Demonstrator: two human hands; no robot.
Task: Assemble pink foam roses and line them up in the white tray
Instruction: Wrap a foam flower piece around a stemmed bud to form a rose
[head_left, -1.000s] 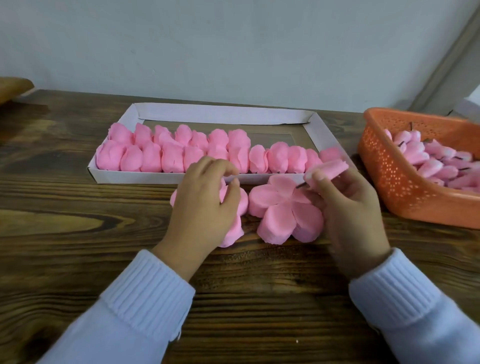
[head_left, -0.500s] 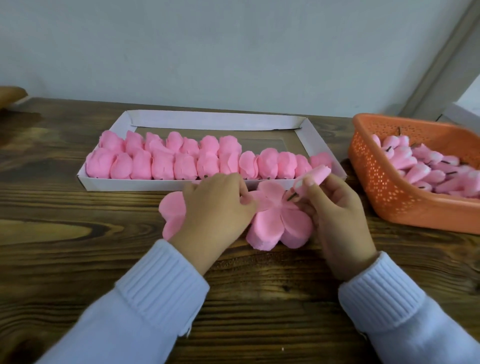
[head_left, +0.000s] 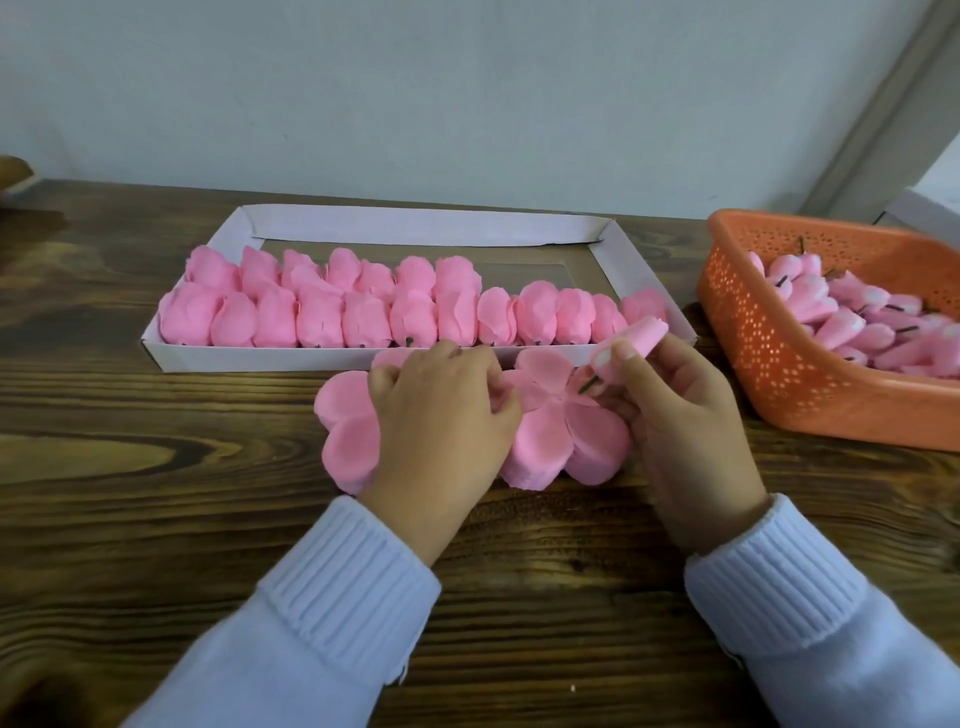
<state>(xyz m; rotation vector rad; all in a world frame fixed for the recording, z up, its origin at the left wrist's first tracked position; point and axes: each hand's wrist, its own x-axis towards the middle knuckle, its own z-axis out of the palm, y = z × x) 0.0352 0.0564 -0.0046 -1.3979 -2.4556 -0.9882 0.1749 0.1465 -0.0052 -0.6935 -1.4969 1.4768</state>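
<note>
Your right hand (head_left: 680, 415) pinches one rose bud (head_left: 636, 338), tip slanting up-right, wire stem (head_left: 588, 384) down-left, above two petal stacks (head_left: 566, 441) on the tabletop (head_left: 156, 493) before the white tray (head_left: 415, 228); your left hand (head_left: 441, 415) lies on them, grip unclear.

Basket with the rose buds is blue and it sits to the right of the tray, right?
Not quite. The basket is orange, not blue, as the head view shows. It does hold rose buds, and it does sit to the right of the tray.
</note>
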